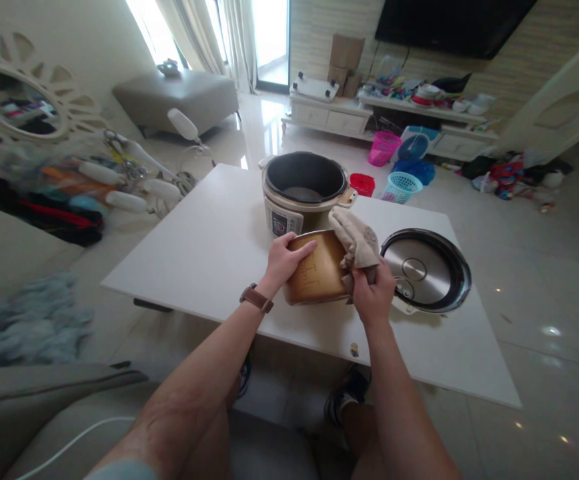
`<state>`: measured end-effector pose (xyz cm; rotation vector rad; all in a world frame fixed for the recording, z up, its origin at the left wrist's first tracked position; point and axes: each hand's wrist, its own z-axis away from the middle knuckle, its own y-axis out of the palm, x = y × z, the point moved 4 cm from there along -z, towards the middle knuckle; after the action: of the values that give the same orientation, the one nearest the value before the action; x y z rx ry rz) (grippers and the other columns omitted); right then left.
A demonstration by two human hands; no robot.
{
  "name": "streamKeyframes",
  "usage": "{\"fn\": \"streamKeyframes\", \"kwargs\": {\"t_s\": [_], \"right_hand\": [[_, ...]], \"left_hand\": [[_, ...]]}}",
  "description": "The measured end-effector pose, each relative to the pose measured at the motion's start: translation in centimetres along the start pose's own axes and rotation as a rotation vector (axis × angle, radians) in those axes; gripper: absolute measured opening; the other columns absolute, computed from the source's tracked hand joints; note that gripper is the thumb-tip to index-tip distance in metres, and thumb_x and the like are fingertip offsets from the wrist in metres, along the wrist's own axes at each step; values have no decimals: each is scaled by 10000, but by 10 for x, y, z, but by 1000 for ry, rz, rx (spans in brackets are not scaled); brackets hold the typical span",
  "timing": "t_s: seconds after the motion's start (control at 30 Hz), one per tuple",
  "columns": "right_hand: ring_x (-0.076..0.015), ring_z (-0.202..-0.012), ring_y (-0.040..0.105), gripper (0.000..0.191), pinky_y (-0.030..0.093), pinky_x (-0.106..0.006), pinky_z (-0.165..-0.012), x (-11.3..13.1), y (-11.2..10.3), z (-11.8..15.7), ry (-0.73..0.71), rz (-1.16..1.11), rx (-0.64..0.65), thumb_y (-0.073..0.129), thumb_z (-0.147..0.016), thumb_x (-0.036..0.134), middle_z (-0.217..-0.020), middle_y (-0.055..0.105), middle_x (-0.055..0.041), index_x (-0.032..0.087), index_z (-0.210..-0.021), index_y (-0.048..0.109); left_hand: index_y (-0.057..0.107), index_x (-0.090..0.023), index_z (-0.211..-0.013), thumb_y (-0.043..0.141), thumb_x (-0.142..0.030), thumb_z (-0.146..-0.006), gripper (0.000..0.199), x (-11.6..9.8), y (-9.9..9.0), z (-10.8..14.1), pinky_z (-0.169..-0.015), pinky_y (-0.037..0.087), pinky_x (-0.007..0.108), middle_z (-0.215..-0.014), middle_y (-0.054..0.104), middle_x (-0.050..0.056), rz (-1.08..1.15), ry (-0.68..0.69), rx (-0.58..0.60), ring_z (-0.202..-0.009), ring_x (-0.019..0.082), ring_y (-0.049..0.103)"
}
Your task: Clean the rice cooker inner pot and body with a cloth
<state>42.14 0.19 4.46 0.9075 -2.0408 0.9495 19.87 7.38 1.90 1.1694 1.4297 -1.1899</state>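
A golden-brown inner pot [317, 270] is tilted above the front part of the white table [179, 250]. My left hand [285, 261] grips its left side, thumb across the outer wall. My right hand [373, 287] is closed on a beige cloth [357, 240], which lies against the pot's right side and rim. Behind the pot stands the cooker body [307, 183], open at the top, its control panel facing me. The round lid [414, 267] rests inner side up to the right of my right hand. The pot's inside is hidden.
My knees and shoes are below the table's front edge. A small sticker [354, 349] is on the tabletop near that edge. Beyond the table, a red basin [362, 185], a light blue basket [402, 187] and a pink basket [384, 148] stand on the floor.
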Motion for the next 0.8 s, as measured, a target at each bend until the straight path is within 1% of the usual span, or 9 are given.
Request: {"fn": "streamKeyframes", "kwargs": {"t_s": [0.07,0.13,0.2,0.3,0.37,0.43,0.6,0.7,0.8], "right_hand": [[-318,-1288,647,413,457,-549,-1157,11,1,0,-168,74,77,718,-873,374,-1307,743,-105,263,-1269,757],[-319,-1304,642,430,450,-548,-1165,13,2,0,-215,101,94,706,-887,361,-1331,734,-109,266,-1304,745],[-310,-1224,675,387,489,-525,-1111,7,0,-2,-142,74,51,699,-890,376,-1244,758,-113,242,-1248,760],[-264,-947,707,319,554,-439,-923,-13,-2,-4,103,28,-51,705,-874,449,-941,769,-80,186,-1040,778],[-229,-822,680,348,543,-377,-814,-27,-4,-4,260,-11,-122,705,-857,496,-815,741,-53,165,-939,769],[-225,-829,684,388,527,-350,-784,-42,-5,-4,378,-63,-185,700,-837,522,-829,755,-59,151,-927,774],[-248,-981,722,478,545,-355,-846,-78,-2,-1,633,-235,-253,706,-778,528,-999,804,-80,150,-1058,786],[-246,-990,728,471,550,-357,-864,-80,-1,0,674,-259,-282,703,-774,523,-994,805,-75,155,-1054,792],[-251,-936,722,414,546,-364,-843,-61,-5,-2,556,-160,-287,688,-796,510,-924,796,-81,151,-971,797]], "left_hand": [[499,-202,-663,813,-604,-749,517,-2,1,1,-591,333,265,-661,486,-41,-21,8,-4,-655,124,433],[488,-203,-655,809,-602,-750,521,-3,1,2,-590,330,264,-650,473,-43,-37,14,-9,-652,124,425],[485,-204,-653,801,-608,-756,524,-3,0,3,-592,327,263,-650,469,-42,-47,17,-8,-655,125,423],[478,-205,-656,794,-621,-762,533,-2,0,3,-593,315,265,-657,461,-40,-52,18,1,-658,126,417],[471,-207,-655,796,-622,-759,538,-1,-1,3,-592,310,267,-657,454,-40,-41,18,2,-653,125,408],[472,-209,-657,796,-621,-759,534,0,-2,2,-594,316,269,-658,454,-39,-24,22,-1,-651,125,406],[456,-211,-648,791,-624,-759,543,4,-4,0,-592,306,271,-651,428,-43,-29,33,-10,-645,124,393],[454,-209,-646,794,-617,-759,543,7,-5,-1,-590,298,270,-651,424,-46,-29,35,-9,-644,121,388],[458,-208,-650,794,-611,-762,537,8,-3,-2,-586,297,267,-651,427,-47,-3,31,2,-640,118,385]]}}
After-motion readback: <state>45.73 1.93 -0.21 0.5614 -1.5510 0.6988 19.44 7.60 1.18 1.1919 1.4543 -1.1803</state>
